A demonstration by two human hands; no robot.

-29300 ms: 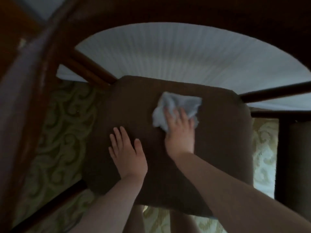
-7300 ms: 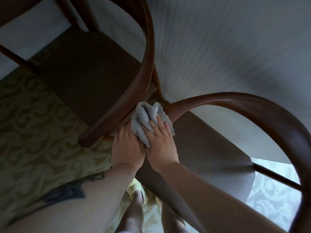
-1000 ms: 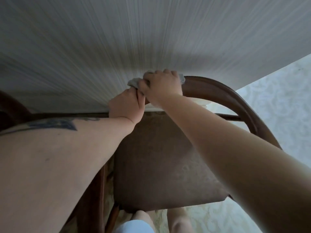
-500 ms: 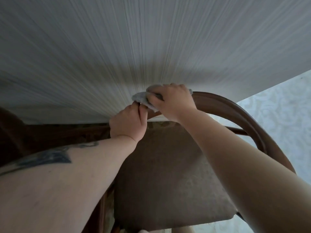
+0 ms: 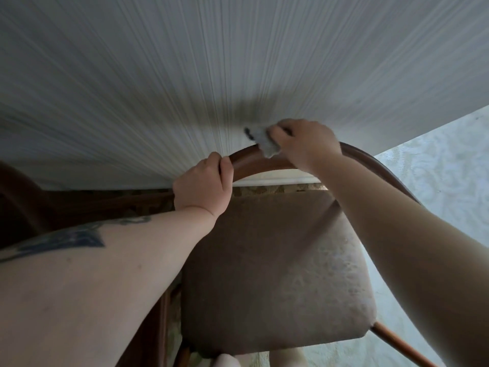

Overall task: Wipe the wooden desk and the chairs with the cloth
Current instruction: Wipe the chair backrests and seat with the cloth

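Both hands are on the chair's curved wooden backrest (image 5: 248, 161): the left hand (image 5: 202, 185) grips the rail, while the right hand (image 5: 304, 144) clutches the grey cloth (image 5: 264, 141) against its top. Behind is the ribbed pale wall (image 5: 238, 62).

We see a pale grey-white wall (image 5: 185, 75) across the far part of the scene, marked with fine ribbed lines. The cloth (image 5: 264, 141) is light grey. The chair's curved back rail (image 5: 254, 160) is reddish-brown wood, and its seat (image 5: 277, 274) is dull brown with a faint mottled texture. At right the floor covering (image 5: 444, 165) is whitish with a soft swirling pattern, while the strip (image 5: 264, 190) beyond the seat shows an olive and cream ornament. On the left forearm we see a dark blue-black tattoo (image 5: 76, 238).
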